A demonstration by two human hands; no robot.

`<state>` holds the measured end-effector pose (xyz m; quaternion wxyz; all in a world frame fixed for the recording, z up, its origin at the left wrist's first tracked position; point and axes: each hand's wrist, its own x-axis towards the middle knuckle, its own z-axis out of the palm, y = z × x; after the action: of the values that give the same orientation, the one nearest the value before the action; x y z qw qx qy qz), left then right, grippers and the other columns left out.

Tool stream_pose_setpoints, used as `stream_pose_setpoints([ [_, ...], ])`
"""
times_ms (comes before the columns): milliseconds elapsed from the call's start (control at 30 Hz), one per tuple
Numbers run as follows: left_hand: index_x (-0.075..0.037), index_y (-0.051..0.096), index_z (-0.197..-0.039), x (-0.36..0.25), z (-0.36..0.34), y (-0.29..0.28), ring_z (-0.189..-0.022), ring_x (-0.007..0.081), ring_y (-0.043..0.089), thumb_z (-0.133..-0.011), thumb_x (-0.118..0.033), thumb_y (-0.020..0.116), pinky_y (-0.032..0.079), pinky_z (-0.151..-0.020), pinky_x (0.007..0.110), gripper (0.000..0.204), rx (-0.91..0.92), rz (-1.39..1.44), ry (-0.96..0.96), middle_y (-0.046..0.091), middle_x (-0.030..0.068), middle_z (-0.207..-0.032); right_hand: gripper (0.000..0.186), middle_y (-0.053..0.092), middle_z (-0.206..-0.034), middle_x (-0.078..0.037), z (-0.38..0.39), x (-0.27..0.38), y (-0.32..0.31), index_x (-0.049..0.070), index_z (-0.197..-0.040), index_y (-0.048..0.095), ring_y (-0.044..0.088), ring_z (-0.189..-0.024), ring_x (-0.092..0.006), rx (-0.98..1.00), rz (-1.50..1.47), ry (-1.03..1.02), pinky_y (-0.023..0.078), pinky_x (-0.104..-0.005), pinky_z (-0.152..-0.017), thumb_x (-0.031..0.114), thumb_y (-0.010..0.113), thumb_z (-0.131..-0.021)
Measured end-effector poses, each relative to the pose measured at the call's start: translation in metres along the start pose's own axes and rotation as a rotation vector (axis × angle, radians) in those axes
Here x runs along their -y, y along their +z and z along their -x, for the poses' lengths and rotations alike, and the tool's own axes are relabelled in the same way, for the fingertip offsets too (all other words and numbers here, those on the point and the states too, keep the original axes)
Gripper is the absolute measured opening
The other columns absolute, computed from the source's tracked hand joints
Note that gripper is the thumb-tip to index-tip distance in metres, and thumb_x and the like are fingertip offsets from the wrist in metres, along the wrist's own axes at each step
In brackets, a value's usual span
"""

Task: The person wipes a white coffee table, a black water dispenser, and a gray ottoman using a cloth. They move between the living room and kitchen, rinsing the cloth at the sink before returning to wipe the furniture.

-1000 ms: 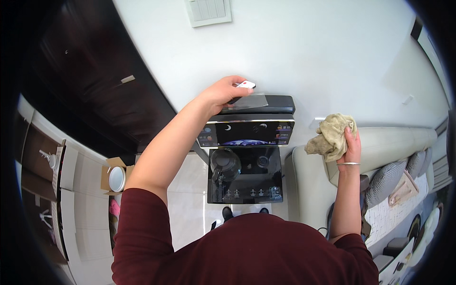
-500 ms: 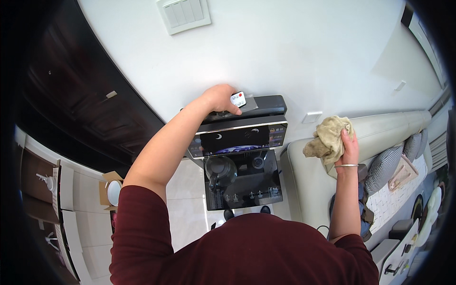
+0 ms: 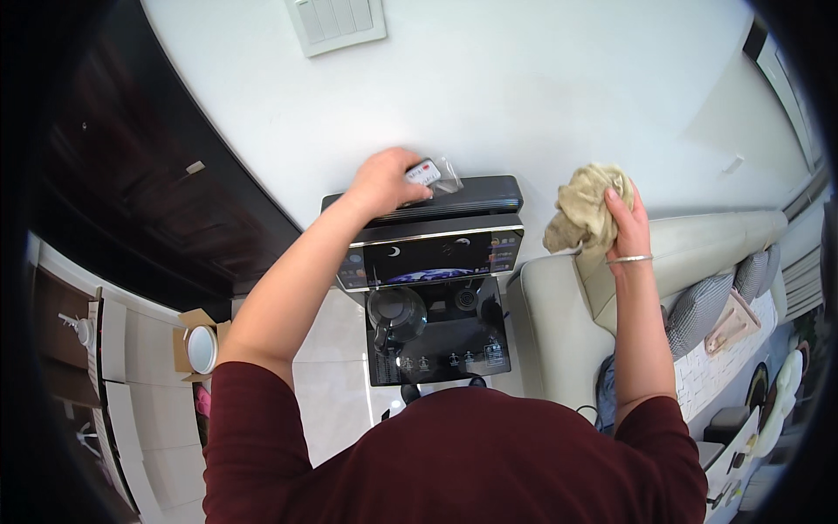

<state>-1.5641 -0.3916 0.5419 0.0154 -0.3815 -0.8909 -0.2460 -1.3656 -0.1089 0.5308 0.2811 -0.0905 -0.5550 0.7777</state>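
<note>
Fingers of my left hand point(image 3: 384, 182) are closed on a small white remote control point(image 3: 422, 173) with a red button, in a clear plastic bag point(image 3: 449, 176). They are just above the black top point(image 3: 478, 194) of a tea bar machine. My right hand point(image 3: 630, 225) grips a crumpled beige cloth point(image 3: 588, 208), raised in front of the white wall. Below my left forearm, the machine's dark front panel point(image 3: 428, 259) shows moon and planet pictures. A glass kettle point(image 3: 397, 314) stands on the left of its glossy black worktop point(image 3: 436, 356).
To the right is a cream sofa point(image 3: 559, 301) with grey patterned cushions point(image 3: 698, 321). A dark door point(image 3: 166, 166) stands on the left, with an open cardboard box point(image 3: 182, 351) holding a white round thing below it. Light switches point(image 3: 336, 22) are on the wall.
My left hand has drawn the remote control and its bag slightly left and up from the machine's top. My right hand has risen with the cloth, slightly leftward.
</note>
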Motion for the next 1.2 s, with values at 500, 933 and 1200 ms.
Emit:
stream_pose_setpoints([
  [500,-0.003,0.059,-0.100,0.060,0.195,-0.052,-0.082,0.0080,0.053,-0.078,-0.019,0.075,0.042,-0.078,0.024,0.031,-0.637,1.064,-0.458,0.060,-0.0011,-0.089,0.054,0.051,-0.133,-0.012,-0.083,-0.048,0.098,0.016,-0.121,0.060,0.045,-0.127,-0.0290,1.206,1.121,-0.319,0.040,-0.0352,-0.104,-0.011,0.054,-0.076],
  [933,-0.005,0.060,-0.099,0.066,0.262,-0.031,-0.079,0.0084,0.054,-0.076,-0.021,0.078,0.042,-0.074,0.025,0.033,-0.829,1.096,-0.624,0.060,-0.0010,-0.086,0.059,0.048,-0.138,-0.008,-0.069,-0.116,0.286,0.023,-0.131,0.051,0.040,-0.131,-0.0297,1.759,1.125,-0.816,0.037,-0.0381,-0.107,0.002,0.064,-0.077],
  [1200,-0.005,0.061,-0.101,0.058,0.256,-0.023,-0.085,0.0094,0.052,-0.076,-0.024,0.077,0.039,-0.080,0.025,0.034,-0.745,1.109,-0.600,0.059,-0.0007,-0.092,0.058,0.050,-0.135,-0.010,-0.087,-0.097,0.200,0.018,-0.123,0.058,0.044,-0.127,-0.0318,1.598,1.123,-0.851,0.039,-0.0382,-0.105,-0.004,0.065,-0.071],
])
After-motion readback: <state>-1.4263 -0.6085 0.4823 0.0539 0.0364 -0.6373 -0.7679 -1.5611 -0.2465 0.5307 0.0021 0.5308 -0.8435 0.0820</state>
